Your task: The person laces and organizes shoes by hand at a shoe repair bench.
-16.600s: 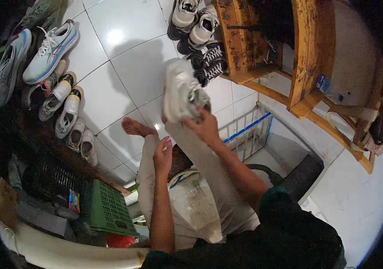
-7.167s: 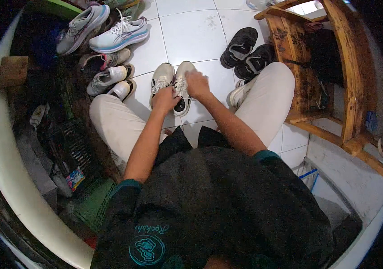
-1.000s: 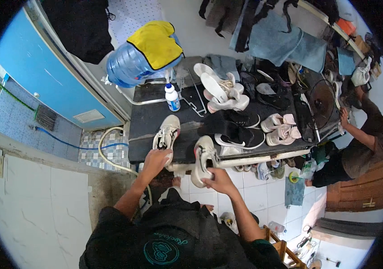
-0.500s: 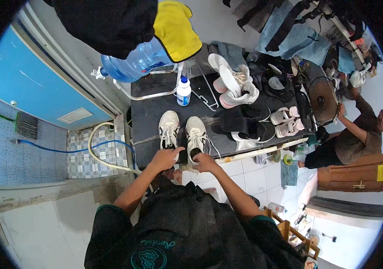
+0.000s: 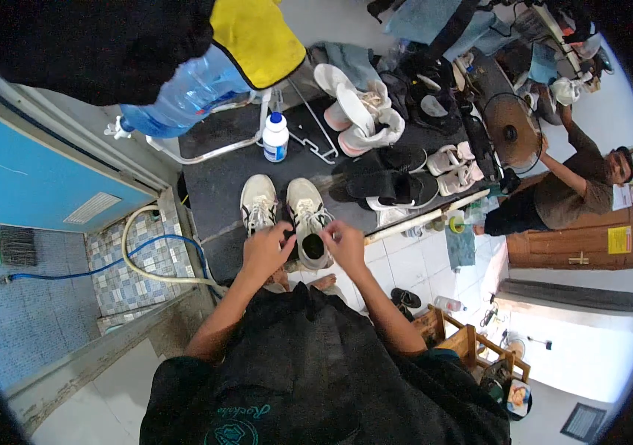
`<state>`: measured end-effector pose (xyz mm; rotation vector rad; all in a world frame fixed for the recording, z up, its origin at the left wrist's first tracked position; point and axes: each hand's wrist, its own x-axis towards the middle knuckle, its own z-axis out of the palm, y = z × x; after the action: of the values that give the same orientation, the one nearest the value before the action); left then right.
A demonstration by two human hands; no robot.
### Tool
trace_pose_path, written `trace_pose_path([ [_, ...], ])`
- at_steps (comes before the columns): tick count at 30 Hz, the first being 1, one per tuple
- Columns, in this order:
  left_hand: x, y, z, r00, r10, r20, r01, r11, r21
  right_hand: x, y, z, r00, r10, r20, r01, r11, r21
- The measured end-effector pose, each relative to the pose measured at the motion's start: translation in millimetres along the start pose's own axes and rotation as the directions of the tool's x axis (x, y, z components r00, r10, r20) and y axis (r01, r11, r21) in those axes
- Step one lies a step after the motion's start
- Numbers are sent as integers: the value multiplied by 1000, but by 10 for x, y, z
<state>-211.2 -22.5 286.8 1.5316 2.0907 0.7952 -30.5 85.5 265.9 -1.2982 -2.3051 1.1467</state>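
A pair of off-white sneakers with dark stripes stands side by side on the dark tabletop, toes pointing away from me. My left hand [image 5: 266, 251] is between the left sneaker [image 5: 258, 196] and the right sneaker [image 5: 306, 199], covering the left one's heel. Its fingers are pinched by a small dark patch I cannot identify. My right hand [image 5: 347, 245] is at the right side of the right sneaker's opening, fingers curled together. Whatever it pinches is hidden. The right sneaker's dark inside shows between both hands.
Beyond the sneakers stand a white bottle with a blue cap [image 5: 275, 137], a blue water jug [image 5: 190, 89] and a yellow cloth [image 5: 261, 41]. White shoes [image 5: 368, 122], black slip-ons [image 5: 383, 185] and small pink shoes [image 5: 459, 178] line the right. A person [image 5: 568, 182] holds a fan [image 5: 510, 133].
Both hands have left the heels of the two sneakers and now flank the right sneaker's opening. The whole view has shifted, so the table sits further left.
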Motion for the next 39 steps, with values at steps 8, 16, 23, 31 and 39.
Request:
trace_pose_path([
  [8, 556, -137, 512, 994, 3, 113, -8, 999, 46, 400, 428, 462, 993, -46, -113, 38, 996, -76],
  [16, 481, -143, 543, 991, 109, 72, -109, 994, -4, 522, 604, 84, 855, 259, 449, -483, 713, 508],
  [23, 380, -40, 765, 983, 156, -96, -137, 974, 178, 663, 1039, 599, 971, -9, 238, -26, 989, 147],
  [31, 407, -16, 816, 957, 263, -121, -248, 961, 123, 596, 903, 284, 946, 23, 324, -217, 786, 579],
  [39, 369, -174, 878, 980, 163, -111, -141, 973, 181, 603, 602, 262, 996, -81, -37, 84, 992, 93],
])
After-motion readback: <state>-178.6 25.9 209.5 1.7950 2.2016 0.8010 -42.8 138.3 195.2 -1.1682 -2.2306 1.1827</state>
